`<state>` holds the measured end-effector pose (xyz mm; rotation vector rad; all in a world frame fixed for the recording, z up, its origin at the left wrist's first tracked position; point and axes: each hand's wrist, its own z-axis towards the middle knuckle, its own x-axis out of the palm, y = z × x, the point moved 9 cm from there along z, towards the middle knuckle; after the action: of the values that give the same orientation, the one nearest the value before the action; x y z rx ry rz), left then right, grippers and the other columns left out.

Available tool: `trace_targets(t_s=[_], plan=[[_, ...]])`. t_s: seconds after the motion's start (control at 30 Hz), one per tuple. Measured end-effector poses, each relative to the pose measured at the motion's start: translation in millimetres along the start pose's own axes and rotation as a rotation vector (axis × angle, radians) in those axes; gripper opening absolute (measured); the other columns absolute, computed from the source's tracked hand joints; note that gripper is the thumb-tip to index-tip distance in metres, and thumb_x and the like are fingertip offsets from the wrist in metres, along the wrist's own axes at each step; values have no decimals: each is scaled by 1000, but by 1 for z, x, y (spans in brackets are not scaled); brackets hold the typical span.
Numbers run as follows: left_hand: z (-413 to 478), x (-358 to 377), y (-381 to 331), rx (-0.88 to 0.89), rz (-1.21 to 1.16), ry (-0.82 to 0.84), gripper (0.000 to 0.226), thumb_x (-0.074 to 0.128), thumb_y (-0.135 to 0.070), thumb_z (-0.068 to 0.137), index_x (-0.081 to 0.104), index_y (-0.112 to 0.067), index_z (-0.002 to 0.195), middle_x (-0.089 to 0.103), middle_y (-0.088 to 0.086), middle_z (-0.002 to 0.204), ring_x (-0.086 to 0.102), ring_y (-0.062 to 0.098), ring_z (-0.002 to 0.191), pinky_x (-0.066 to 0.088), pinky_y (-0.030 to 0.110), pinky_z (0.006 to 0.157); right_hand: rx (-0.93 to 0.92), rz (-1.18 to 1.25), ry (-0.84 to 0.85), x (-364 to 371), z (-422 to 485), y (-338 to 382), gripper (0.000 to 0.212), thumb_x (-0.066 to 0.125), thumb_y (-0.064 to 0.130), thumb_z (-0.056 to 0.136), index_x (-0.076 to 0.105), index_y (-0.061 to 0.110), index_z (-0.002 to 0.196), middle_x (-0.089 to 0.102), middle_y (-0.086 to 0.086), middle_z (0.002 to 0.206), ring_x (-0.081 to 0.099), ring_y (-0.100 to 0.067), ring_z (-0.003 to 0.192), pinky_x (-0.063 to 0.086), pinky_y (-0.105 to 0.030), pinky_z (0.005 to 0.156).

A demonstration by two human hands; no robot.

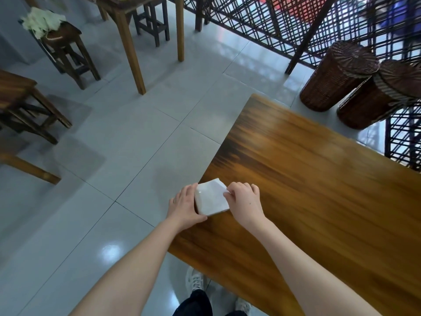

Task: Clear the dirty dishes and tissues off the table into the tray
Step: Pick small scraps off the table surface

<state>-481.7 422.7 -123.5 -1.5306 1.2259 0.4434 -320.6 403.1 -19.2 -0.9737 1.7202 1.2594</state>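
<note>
Blurred white packet (212, 199) gripped between left hand (183, 207) and right hand (245, 201).

White pack (211, 198) on an amber, dark-streaked worktop (319, 179); pale grey floor (136, 133); 2 dark brown woven baskets (337, 76) upper right; black lattice (262, 23) behind.
</note>
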Motion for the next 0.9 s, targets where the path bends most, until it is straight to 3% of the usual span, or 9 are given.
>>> trace_targets(t_s=[0.47, 0.73, 0.9], plan=[[0, -5, -11, -45, 72, 2, 100, 73, -58, 67, 19, -27, 146, 30, -4, 149, 36, 21, 134, 33, 44, 105, -14, 78, -250, -55, -27, -31, 14, 52, 24, 97, 64, 18, 100, 65, 3, 105, 56, -13, 103, 18, -32, 113], [-5, -4, -20, -62, 128, -11, 103, 71, -59, 71, 12, -26, 148, 24, 2, 152, 31, 26, 137, 31, 47, 108, 72, 116, -352, -84, -52, -74, 10, 59, 19, 93, 66, 13, 98, 68, -1, 98, 61, -16, 96, 27, -36, 110], [-12, -4, -32, -55, 195, -35, 101, 70, -54, 76, 6, -27, 149, 12, 7, 156, 21, 31, 142, 24, 48, 113, 105, 148, -382, -87, -71, -100, 6, 64, 13, 90, 66, 12, 95, 68, -1, 85, 55, -10, 76, 33, -39, 107]])
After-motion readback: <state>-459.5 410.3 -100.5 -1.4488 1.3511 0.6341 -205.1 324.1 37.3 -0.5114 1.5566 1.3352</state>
